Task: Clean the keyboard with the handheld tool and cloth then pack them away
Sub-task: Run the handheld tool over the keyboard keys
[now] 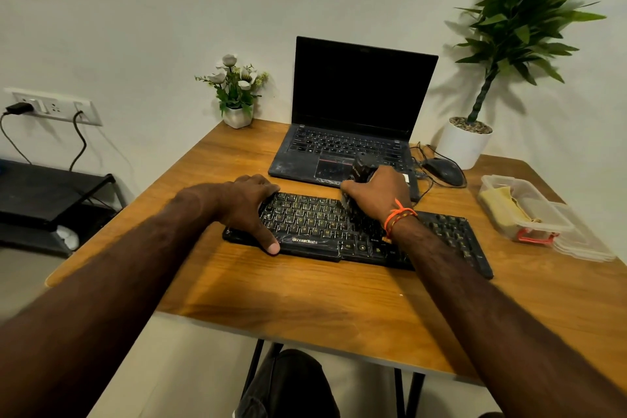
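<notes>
A black keyboard [315,224] with yellow lettering lies across the middle of the wooden table [305,295]. My left hand [247,204] grips its left end, fingers curled over the far edge and thumb on the front edge. My right hand [380,193] holds a small black handheld tool [361,166] upright, its lower end down on the keys near the keyboard's middle. A yellow cloth [498,207] lies inside a clear plastic box [529,214] at the right side of the table.
An open black laptop [353,119] stands behind the keyboard, a wired mouse [444,171] to its right. A small flower pot [237,95] and a tall potted plant [468,142] stand at the back. The box's lid [590,248] lies beside the box.
</notes>
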